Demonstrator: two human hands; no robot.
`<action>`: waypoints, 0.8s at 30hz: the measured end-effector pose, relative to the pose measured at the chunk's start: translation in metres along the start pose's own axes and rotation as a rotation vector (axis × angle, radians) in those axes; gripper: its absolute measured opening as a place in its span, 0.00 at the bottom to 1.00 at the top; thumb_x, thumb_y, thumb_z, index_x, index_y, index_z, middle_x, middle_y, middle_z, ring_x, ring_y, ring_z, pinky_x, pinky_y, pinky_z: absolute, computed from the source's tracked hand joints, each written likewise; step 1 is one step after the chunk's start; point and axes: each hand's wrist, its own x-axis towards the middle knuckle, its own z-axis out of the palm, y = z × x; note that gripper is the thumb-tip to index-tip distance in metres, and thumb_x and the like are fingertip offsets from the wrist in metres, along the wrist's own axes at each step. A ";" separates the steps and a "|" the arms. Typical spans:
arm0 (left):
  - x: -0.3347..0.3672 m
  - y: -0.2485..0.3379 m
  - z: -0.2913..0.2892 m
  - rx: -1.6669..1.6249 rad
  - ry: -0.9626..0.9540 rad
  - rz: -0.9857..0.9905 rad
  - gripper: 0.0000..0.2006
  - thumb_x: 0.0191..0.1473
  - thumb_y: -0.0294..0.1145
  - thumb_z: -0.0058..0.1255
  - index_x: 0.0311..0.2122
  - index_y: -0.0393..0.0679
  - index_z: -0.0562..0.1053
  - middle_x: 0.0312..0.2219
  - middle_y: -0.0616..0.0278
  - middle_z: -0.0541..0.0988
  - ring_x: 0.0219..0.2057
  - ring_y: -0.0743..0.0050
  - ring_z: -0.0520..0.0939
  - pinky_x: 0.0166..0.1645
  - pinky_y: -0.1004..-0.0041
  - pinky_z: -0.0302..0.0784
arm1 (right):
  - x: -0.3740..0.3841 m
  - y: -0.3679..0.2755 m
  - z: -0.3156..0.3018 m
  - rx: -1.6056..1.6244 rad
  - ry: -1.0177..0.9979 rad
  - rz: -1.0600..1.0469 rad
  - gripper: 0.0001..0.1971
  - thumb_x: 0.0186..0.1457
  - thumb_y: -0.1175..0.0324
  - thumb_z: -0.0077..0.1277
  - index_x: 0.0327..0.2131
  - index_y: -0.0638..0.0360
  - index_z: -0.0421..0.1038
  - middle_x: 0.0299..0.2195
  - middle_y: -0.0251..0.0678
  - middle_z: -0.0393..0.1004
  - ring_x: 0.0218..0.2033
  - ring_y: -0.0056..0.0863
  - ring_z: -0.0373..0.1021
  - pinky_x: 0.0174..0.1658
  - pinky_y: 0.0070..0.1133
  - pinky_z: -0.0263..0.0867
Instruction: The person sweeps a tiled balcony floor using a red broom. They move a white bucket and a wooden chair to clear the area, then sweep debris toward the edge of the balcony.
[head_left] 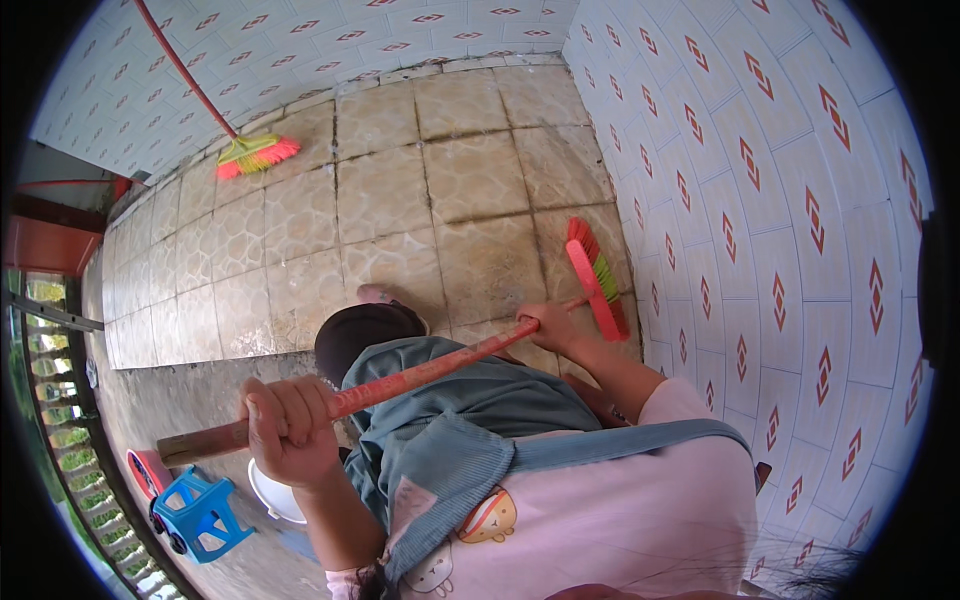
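A broom [430,371] with a red stick crosses slantwise in front of my body, held in both hands. My left hand [288,428] is closed round the stick near its bare, brownish top end. Farther down, close to the broom head, my right hand [550,328] wraps round the same stick. The red head with red and green bristles [602,280] is at the right, beside the tiled wall, its bristles turned toward the floor and wall. I cannot tell whether they touch.
Another broom [257,155], with pink and yellow bristles, leans on the far wall [390,40]. The patterned right wall [760,200] borders the beige tiled floor [380,190]. At the lower left are a blue plastic stool [205,512], a white bucket [272,492] and a balustrade [80,463].
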 end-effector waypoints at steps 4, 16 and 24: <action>-0.014 -0.014 0.008 -0.016 0.006 -0.188 0.16 0.61 0.34 0.36 0.19 0.48 0.55 0.08 0.70 0.56 0.09 0.79 0.55 0.18 0.73 0.57 | -0.074 0.003 -0.004 -0.057 -0.260 0.241 0.08 0.47 0.66 0.51 0.32 0.55 0.73 0.29 0.44 0.75 0.33 0.45 0.72 0.35 0.35 0.66; -0.031 0.089 0.039 0.257 0.139 0.279 0.16 0.63 0.35 0.33 0.20 0.49 0.55 0.06 0.73 0.56 0.06 0.87 0.53 0.14 0.83 0.53 | 0.047 -0.070 0.035 0.078 -0.233 -0.296 0.08 0.47 0.62 0.50 0.29 0.51 0.73 0.26 0.41 0.75 0.29 0.44 0.72 0.32 0.36 0.66; -0.015 0.106 0.041 0.319 0.104 0.429 0.14 0.63 0.36 0.31 0.24 0.47 0.58 0.09 0.75 0.51 0.10 0.87 0.47 0.18 0.81 0.50 | 0.088 -0.101 0.051 0.210 -0.091 -0.313 0.08 0.46 0.62 0.52 0.29 0.53 0.73 0.23 0.41 0.74 0.26 0.45 0.72 0.29 0.34 0.66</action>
